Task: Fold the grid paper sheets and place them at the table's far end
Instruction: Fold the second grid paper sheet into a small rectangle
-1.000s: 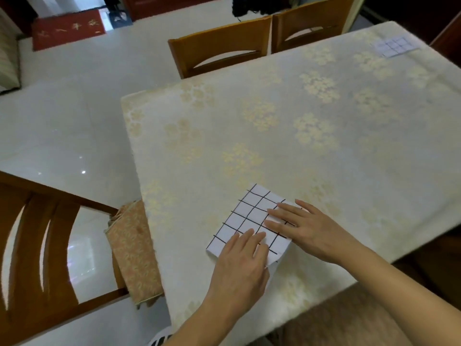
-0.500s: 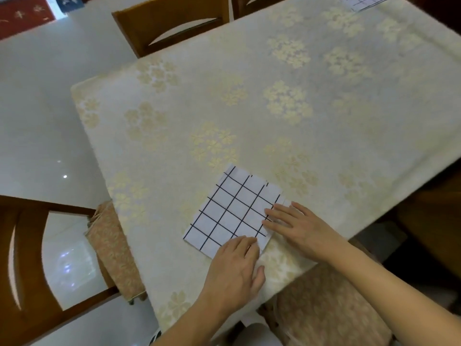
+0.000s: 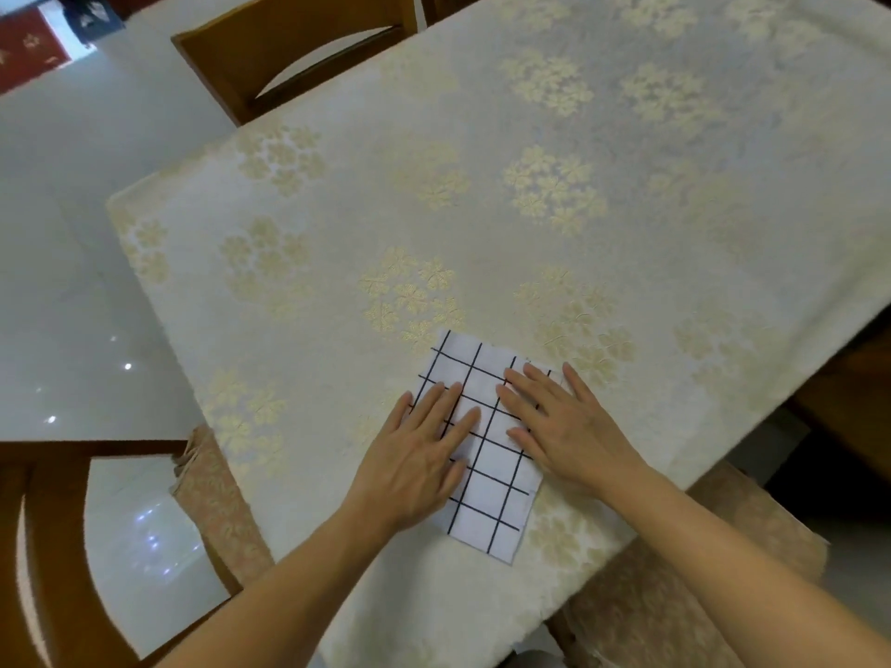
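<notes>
A white sheet of grid paper (image 3: pixel 487 479) with black lines lies flat near the table's near edge. My left hand (image 3: pixel 419 455) rests palm down on its left part, fingers spread. My right hand (image 3: pixel 559 426) presses flat on its right part, fingers pointing up and to the left. Both hands cover much of the sheet's middle. Neither hand grips the paper; they lie on top of it.
The table (image 3: pixel 530 185) wears a cream cloth with gold flower patterns. One wooden chair (image 3: pixel 299 45) stands at the far left side. Another chair (image 3: pixel 48 547) with a patterned cushion (image 3: pixel 217 503) stands at the near left. A cushioned seat (image 3: pixel 675 595) lies below right.
The view has tilted down and nearer. The sheet has turned more upright, and both hands have slid further onto it. The folded sheet at the table's far end has left the view.
</notes>
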Demonstrator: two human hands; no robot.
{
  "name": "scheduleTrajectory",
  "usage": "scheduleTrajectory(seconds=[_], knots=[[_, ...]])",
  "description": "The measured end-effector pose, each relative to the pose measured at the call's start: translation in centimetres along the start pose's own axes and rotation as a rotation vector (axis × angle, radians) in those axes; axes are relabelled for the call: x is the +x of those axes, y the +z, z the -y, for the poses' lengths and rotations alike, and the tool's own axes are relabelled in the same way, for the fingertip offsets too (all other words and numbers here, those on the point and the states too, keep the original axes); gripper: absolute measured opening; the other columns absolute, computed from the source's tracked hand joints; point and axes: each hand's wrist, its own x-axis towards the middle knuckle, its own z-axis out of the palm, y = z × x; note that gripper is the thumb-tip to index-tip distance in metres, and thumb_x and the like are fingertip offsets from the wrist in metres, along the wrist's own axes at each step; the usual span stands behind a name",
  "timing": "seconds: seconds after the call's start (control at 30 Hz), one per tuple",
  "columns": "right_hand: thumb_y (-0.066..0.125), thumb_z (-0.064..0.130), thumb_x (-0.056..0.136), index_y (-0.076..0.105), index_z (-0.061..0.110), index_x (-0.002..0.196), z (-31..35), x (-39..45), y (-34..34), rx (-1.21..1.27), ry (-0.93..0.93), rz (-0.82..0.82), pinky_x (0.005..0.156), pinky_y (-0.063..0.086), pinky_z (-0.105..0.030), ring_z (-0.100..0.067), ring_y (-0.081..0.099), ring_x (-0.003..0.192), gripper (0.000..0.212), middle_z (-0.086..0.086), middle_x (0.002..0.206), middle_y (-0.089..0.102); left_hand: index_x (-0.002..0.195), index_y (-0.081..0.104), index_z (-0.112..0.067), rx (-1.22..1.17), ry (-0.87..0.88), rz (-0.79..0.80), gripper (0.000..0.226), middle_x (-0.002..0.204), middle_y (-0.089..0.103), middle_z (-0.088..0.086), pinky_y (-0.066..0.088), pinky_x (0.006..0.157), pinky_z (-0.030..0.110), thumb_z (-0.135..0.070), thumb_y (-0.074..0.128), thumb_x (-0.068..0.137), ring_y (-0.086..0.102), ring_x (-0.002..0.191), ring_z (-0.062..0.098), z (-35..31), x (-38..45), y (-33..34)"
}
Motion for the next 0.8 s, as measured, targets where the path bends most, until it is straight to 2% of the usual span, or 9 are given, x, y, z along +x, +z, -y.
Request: scheduleTrajectory(seconds=[0.1,0.2,0.37,0.47,0.67,0.8], knots=[[0.026,0.044,0.101,0.047,0.017,0.143,0.2,0.3,-0.1,0.021,0.041,-0.053,0.116,0.022,-0.055,-0.023,0.034,0.145,0.054,-0.003,0.153,0.042,0.153,0.032,-0.023,0.010,0.020,0.004,0.057,0.162,0.023,0.010,0.030,0.115,0.053,-0.047,0.030,0.101,0.022,0.149,0.028,0.7,0.8,-0.1],[0.030,0.041,0.102,0.047,0.013,0.144,1.3,0.1,-0.2,0.044,0.148,-0.127,0.116,0.027,-0.055,-0.027,0.032,0.145,0.054,-0.008,0.152,0.043,0.154,0.029,-0.021,0.009,0.055,-0.037,0.057,0.163,0.018,0.010,0.023,0.119,0.051,-0.045,0.029,0.102,0.015,0.151,0.026,1.4,2.3,-0.6],[0.019,0.053,0.102,0.017,0.012,0.156,4.7,0.7,0.8,0.136,0.459,-0.142,0.121,0.010,-0.047,-0.024,0.001,0.153,0.068,-0.009,0.165,0.009,0.157,0.010,-0.015,0.029,0.163,-0.052,0.063,0.165,0.005,0.008,0.019,0.122,0.048,-0.045,0.025,0.104,0.002,0.152,0.024,2.5,6.1,-0.8],[0.008,0.062,0.100,0.005,0.012,0.157,5.1,1.7,1.7,0.160,0.580,-0.120,0.122,0.007,-0.045,-0.023,-0.007,0.152,0.076,-0.009,0.166,-0.004,0.157,0.002,-0.014,0.048,0.212,-0.026,0.065,0.165,-0.003,0.007,0.016,0.122,0.047,-0.049,0.018,0.104,-0.006,0.152,0.022,3.3,7.3,-0.2],[0.013,0.063,0.099,0.002,0.013,0.157,5.0,1.8,2.5,0.128,0.612,-0.103,0.122,0.015,-0.048,-0.024,-0.007,0.152,0.077,-0.009,0.166,-0.005,0.157,-0.001,-0.015,0.020,0.231,-0.025,0.069,0.165,-0.007,0.006,0.013,0.123,0.048,-0.054,0.015,0.103,-0.008,0.152,0.021,4.0,7.6,0.7],[0.012,0.062,0.099,0.000,0.010,0.157,6.6,0.6,1.5,0.161,0.659,-0.125,0.123,0.010,-0.046,-0.024,-0.008,0.152,0.078,-0.010,0.165,-0.007,0.157,0.000,-0.010,-0.001,0.189,-0.039,0.073,0.165,-0.005,0.009,0.009,0.124,0.047,-0.056,0.019,0.102,-0.007,0.152,0.023,4.0,6.0,-0.2]])
